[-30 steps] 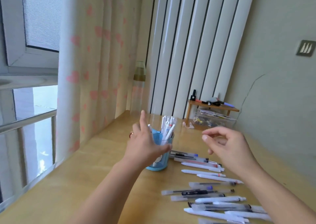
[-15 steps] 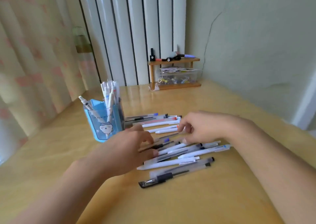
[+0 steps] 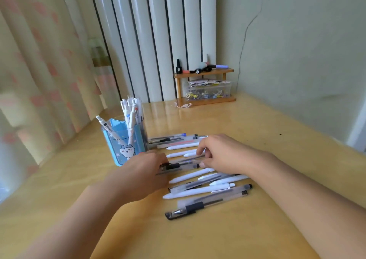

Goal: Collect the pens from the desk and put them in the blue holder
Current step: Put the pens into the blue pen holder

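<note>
While the holder [image 3: 126, 146] is standing at the left of the table [image 3: 257, 132], already bristling with white pens, the left hand [image 3: 142, 171] is lying over the left ends of a few clear pens [image 3: 182, 166] in the middle of the spread; its fingers are hidden, so I cannot tell whether it is gripping them. The right hand [image 3: 221, 155] is curling down on the same bundle from the other side, fingertips pinching at the barrels. To do this well, both hands are probably best squeezing the bundle together so the pens are lying parallel, then lifting them as one and tipping them tips-down into the holder, just beside the left hand. More pens are lying loose nearer the person, a black-gripped one [image 3: 206, 205] nearest, and others beyond the hands. The crowded holder is leaving little room. A small shelf [image 3: 204, 73] with a clear box [image 3: 208, 90] is standing well apart at the wall.
</note>
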